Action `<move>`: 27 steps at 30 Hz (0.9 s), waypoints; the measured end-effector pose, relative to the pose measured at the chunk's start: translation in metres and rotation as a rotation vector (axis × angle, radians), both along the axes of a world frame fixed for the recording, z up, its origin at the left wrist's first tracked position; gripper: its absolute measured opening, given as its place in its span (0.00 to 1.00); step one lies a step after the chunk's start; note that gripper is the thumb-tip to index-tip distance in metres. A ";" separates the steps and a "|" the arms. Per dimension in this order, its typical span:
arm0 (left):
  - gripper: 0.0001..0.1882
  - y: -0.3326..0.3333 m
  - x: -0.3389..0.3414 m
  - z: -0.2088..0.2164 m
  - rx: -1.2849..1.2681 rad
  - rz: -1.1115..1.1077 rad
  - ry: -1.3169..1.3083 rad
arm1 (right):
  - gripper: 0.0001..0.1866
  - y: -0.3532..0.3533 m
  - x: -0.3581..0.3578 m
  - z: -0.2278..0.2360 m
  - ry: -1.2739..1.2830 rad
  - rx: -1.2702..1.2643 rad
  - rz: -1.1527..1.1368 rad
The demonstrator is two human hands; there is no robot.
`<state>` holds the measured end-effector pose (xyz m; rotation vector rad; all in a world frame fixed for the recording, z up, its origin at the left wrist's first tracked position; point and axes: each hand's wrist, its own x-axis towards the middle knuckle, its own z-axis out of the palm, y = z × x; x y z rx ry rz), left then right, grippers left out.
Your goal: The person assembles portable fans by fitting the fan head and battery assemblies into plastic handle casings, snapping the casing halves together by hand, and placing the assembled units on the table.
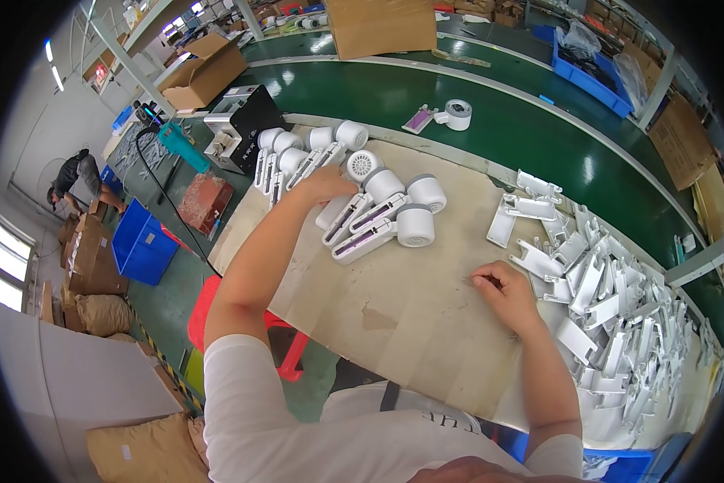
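Several white hair-dryer-like units (383, 185) lie grouped on the far left part of the table. They have round heads and open handles showing a dark and purple strip. My left hand (326, 186) reaches among them, its fingers bent over the handle of one unit (332, 211); its fingertips are partly hidden. Over the bare right-middle of the table, my right hand (508, 296) is curled, thumb against fingers, and whatever it may hold is too small to make out. Just beyond it lie loose white plastic handle shells (536, 259).
A large heap of white shells (611, 322) covers the table's right side. Behind runs a green conveyor belt (507, 105) carrying one unit with a round head (457, 115). A black machine (245, 125) stands far left, beside a teal tool (183, 146). A red stool (205, 310) is at left.
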<state>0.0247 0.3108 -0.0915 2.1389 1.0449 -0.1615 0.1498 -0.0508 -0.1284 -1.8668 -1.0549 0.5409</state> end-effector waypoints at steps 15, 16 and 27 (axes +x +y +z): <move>0.15 -0.016 -0.022 -0.017 0.866 -0.128 -0.133 | 0.06 0.001 0.000 0.003 -0.076 -0.021 0.018; 0.16 -0.022 -0.023 -0.015 0.965 -0.120 -0.142 | 0.06 0.000 0.001 0.002 -0.071 -0.012 0.021; 0.30 -0.118 -0.018 -0.017 0.991 -0.780 -0.346 | 0.05 -0.002 -0.004 0.005 -0.074 -0.012 0.015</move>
